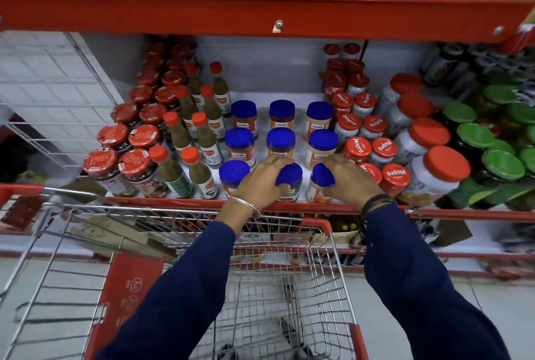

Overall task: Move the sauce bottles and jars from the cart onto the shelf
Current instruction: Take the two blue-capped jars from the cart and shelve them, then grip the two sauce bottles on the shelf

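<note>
Several blue-lidded jars stand in rows on the white shelf (278,99) with a red front edge. My left hand (262,179) grips the lid of a blue-lidded jar with a red label (291,183) in the front row. My right hand (348,177) grips the lid of a blue-lidded jar with pale contents (320,186) just beside it. Both jars stand upright on the shelf at its front edge. A third front-row jar (234,176) stands free to the left. The wire cart (289,287) is below my arms, and its basket shows no jars.
Green sauce bottles with red caps (202,157) and red-lidded dark jars (115,163) fill the shelf's left. Red-lidded jars (385,154), big white jars (434,168) and green-lidded jars (498,163) crowd the right. A red shelf (260,12) overhangs above. A cardboard sheet (115,235) lies on the cart.
</note>
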